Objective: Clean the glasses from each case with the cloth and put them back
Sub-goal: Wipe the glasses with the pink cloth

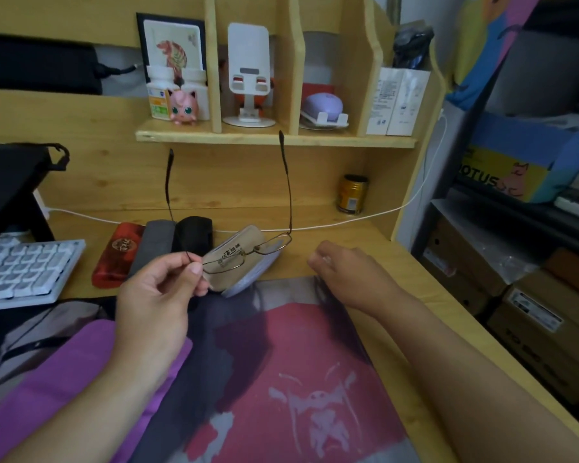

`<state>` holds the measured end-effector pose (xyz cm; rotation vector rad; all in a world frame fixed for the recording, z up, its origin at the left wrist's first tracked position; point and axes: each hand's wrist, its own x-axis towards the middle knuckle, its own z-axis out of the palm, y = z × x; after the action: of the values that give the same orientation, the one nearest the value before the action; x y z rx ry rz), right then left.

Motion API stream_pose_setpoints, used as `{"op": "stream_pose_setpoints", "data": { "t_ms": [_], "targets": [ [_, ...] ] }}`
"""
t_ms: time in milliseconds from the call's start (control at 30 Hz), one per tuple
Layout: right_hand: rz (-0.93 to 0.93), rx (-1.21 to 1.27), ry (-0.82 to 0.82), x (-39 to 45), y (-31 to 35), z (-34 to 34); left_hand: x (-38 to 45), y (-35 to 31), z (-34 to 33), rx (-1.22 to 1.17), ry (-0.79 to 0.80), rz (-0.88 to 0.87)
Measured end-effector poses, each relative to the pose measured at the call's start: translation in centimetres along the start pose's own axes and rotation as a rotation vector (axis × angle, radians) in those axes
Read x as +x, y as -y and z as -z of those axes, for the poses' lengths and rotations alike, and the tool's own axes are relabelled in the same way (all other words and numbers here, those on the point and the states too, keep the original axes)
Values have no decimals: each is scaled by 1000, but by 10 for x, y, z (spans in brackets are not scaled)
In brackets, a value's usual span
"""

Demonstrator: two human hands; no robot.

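The left hand (161, 289) pinches one rim corner of the thin wire-framed glasses (248, 253), held above the tan open case (234, 259) near the desk's back edge, temples raised. The right hand (345, 272) hovers beside, fingers curled; whether it grips anything is unclear. Red (116, 259), grey (152, 245) and black (194, 233) cases lie partly hidden behind.

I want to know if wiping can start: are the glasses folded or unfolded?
Unfolded: both temples stick straight up from the glasses, which the left hand pinches at one lens corner.
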<state>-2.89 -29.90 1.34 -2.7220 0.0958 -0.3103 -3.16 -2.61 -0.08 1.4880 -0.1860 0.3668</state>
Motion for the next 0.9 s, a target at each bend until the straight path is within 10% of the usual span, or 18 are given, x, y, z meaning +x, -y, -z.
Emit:
{"op": "stream_pose_setpoints", "data": {
  "t_ms": [167, 400, 900],
  "targets": [
    [-17, 694, -165, -3, 4, 18, 0, 0, 1, 31, 123, -18],
    [138, 1129, -236, -5, 18, 15, -5, -5, 8, 404, 688, -104],
    [412, 1094, 30, -20, 53, -2, -7, 0, 4, 448, 741, -233]
  ]
}}
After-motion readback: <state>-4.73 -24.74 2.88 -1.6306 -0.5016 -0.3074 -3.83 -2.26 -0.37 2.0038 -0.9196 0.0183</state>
